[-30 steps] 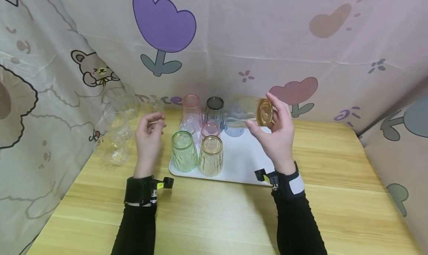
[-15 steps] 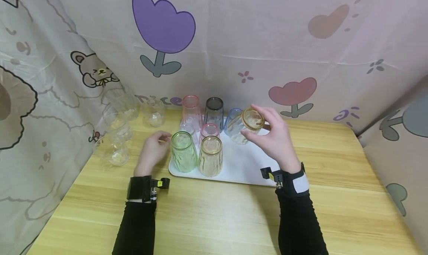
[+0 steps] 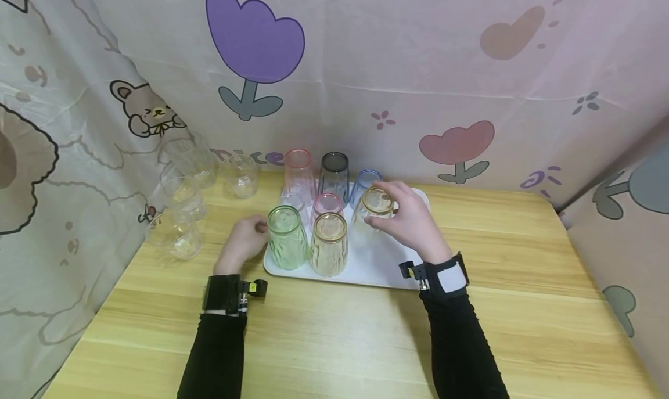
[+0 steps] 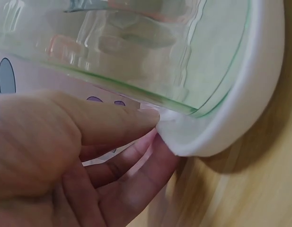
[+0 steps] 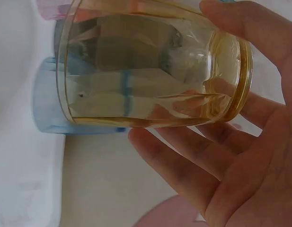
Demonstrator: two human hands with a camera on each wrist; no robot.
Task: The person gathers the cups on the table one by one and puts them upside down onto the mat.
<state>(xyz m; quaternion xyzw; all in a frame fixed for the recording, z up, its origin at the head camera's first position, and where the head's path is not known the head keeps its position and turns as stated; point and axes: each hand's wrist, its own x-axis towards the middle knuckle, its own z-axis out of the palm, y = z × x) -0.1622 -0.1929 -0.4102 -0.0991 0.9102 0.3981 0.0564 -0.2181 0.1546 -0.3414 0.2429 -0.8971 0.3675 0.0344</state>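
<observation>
on the wooden table [image 3: 522, 306], one white tray [image 3: 387, 265] with eight cups, hands: right [image 3: 413, 222] gripping an amber cup [image 3: 372, 210], left [image 3: 243, 242] pinching the tray's corner

Amber glass on the white tray

The amber glass [image 3: 372, 210] is clear, yellow-tinted and ribbed, standing upside down with its thick base upward on the white tray [image 3: 389, 271]. It sits just in front of the blue glass [image 3: 366, 184], to the right of the pink one [image 3: 327, 203].

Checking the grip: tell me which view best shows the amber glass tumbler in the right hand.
Right wrist: the amber ribbed glass tumbler fills it, fingers curled round. Head shows it small on the white tray. Left wrist misses it.
</observation>
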